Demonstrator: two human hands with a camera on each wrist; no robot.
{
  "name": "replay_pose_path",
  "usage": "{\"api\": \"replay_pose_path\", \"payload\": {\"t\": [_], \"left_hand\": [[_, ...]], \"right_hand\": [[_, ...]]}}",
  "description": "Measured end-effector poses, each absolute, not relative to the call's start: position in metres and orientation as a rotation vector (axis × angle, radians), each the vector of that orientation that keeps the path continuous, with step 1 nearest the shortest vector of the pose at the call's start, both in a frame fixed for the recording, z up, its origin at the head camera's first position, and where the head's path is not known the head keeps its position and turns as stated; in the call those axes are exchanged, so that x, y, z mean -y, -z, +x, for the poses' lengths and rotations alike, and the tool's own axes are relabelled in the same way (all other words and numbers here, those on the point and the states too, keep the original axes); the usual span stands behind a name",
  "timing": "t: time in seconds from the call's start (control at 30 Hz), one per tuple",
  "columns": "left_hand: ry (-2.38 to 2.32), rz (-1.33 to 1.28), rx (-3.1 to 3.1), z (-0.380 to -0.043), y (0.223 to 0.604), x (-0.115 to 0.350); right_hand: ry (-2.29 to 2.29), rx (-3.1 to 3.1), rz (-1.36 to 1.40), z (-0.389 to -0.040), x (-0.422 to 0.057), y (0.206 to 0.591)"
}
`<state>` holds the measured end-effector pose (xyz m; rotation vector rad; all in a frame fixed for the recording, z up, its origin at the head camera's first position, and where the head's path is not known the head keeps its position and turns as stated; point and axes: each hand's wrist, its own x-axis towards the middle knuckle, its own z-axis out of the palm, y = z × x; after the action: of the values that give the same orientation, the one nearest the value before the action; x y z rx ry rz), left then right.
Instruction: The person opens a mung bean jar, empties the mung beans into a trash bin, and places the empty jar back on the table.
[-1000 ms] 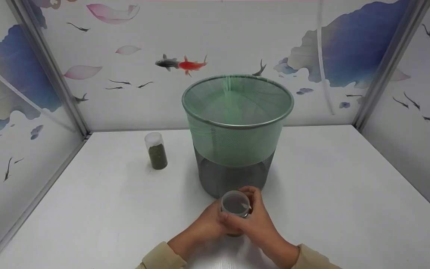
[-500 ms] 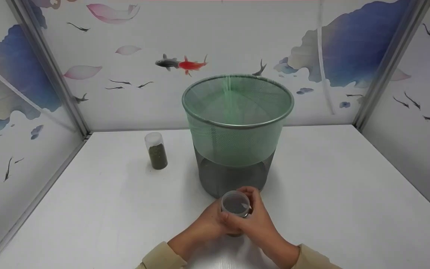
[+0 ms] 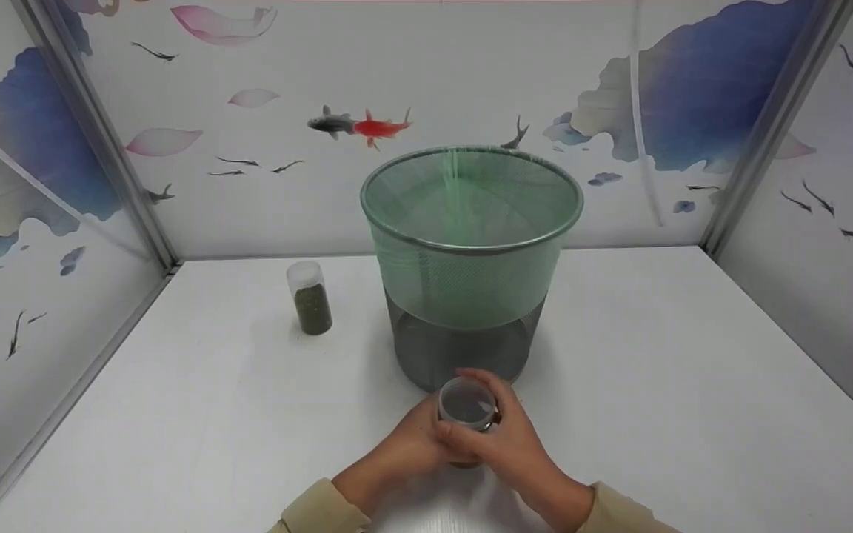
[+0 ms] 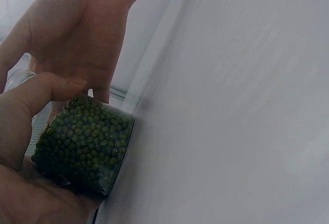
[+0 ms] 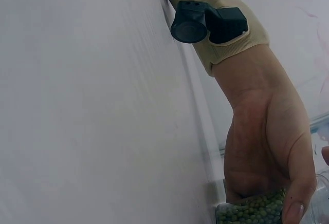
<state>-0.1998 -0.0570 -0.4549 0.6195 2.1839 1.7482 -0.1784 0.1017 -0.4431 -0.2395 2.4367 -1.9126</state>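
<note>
A clear jar [image 3: 466, 403] stands upright at the front middle of the table, close before the wire-mesh bin. In the left wrist view, green mung beans [image 4: 85, 142] show through its lower part. My left hand [image 3: 410, 438] grips the jar from the left, low down, its fingers mostly hidden in the head view. My right hand [image 3: 512, 437] wraps the upper part from the right, thumb across the near side and fingers round the far side. Its thumb overlaps the left hand. The right wrist view shows the left hand's thumb [image 5: 300, 198] against the jar.
The dark mesh bin [image 3: 463, 359] has a green liner [image 3: 471, 285] folded over its rim. Left of it, a second clear jar [image 3: 313, 307] holds dark green contents. White panels [image 3: 441, 66] printed with fish and petals enclose the white table [image 3: 197, 400] at the back and sides.
My right fingers have slid leftward round the far side of the jar's top. The left hand, the jar and the bin stay in place.
</note>
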Motion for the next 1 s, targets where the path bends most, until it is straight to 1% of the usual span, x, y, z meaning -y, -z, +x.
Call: {"api": "replay_pose_path", "payload": {"t": [0.33, 1.0], "left_hand": [[-1.792, 0.662, -2.105, -0.1992, 0.4511, 0.0562], [-1.810, 0.644, -2.093, -0.1988, 0.4505, 0.0566]], "right_hand": [[1.926, -2.422, -0.254, -0.1768, -0.1023, 0.4427], [1.999, -2.363, -0.221, -0.1769, -0.1013, 0.4410]]}}
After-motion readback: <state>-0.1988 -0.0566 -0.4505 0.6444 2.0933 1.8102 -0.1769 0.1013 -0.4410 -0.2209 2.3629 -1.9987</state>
